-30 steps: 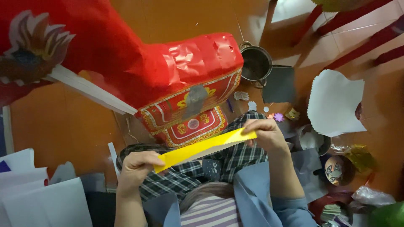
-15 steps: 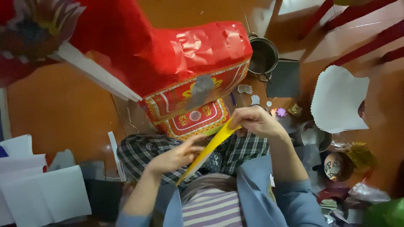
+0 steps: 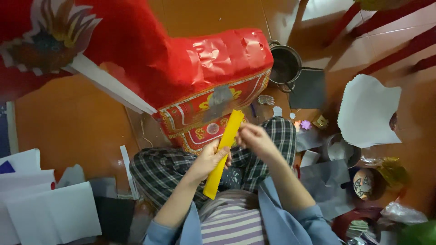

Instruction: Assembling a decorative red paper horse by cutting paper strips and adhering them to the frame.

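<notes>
**Yellow paper strip held between two hands over the lap**

The upper left of the view, from nine to twelve o'clock, is filled by a large red paper figure (image 3: 181,63) with a gold-patterned panel on its end, standing on the orange floor (image 3: 68,127). At seven o'clock a stack of white sheets (image 3: 45,213) is seen lying on the floor. At three o'clock a white paper with a scalloped edge (image 3: 368,113) is spread out, and at one o'clock a metal pot (image 3: 285,66) is set just beside the red figure. A dark grey sheet (image 3: 327,181) is laid at four o'clock, with a small painted mask (image 3: 363,183) just beside it.

At the centre, above the checked trousers (image 3: 159,170), a long yellow paper strip (image 3: 225,149) is held tilted, its upper end toward twelve o'clock near the gold-patterned panel and its lower end toward six o'clock. The left hand (image 3: 210,159) is closed around the strip's middle, thumb pressed on its face. The right hand (image 3: 256,138) is seen at the strip's upper part, fingers drawn together; whether the edge is pinched cannot be told.
</notes>
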